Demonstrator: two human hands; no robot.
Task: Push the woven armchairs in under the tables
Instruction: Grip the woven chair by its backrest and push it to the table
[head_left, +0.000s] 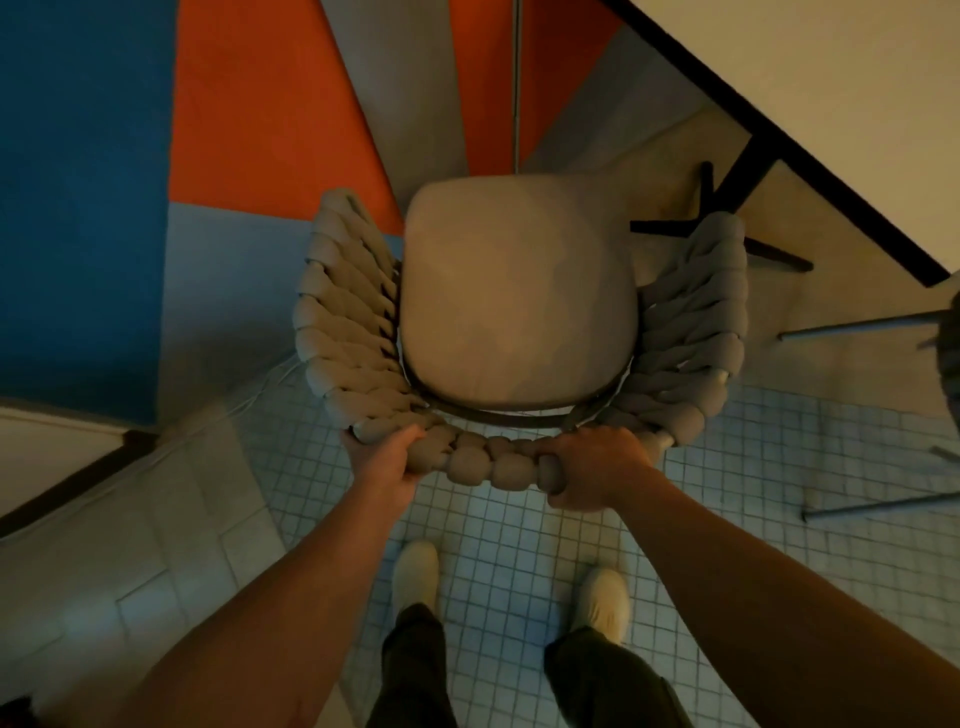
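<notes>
Both hands on the top back rail of the woven armchair (343, 332). Left hand (387, 457) is wrapped over the rail near the left corner, fingers curled under and thumb on top. Right hand (597, 467) is clamped round the rail near the right corner. Nothing else is held.

Chair sits right in front of my feet on the small-square floor tiles (493, 530), with the back towards me. The table (831, 104) is ahead and to the right. The seat isn't under it yet; the right arm is just beside the black table base (727, 218). The chair looks skewed to the table edge.

Build: fat padded rope woven in thick loops, U-shaped wrap, dark hoop frame under a smooth rounded seat cushion (519, 291).

Handling guess:
- The rope is soft and squashes under grip, so squeeze through to the frame.
- Probably moderate weight with a rigid core.
- The fabric isn't slippery.
- The cushion looks loose, so don't push on it.
- A wide two-hand grip gives yaw control. It needs turning right before it's shoved in.
- Watch the arm against the table base, and legs dragging on grout.
</notes>
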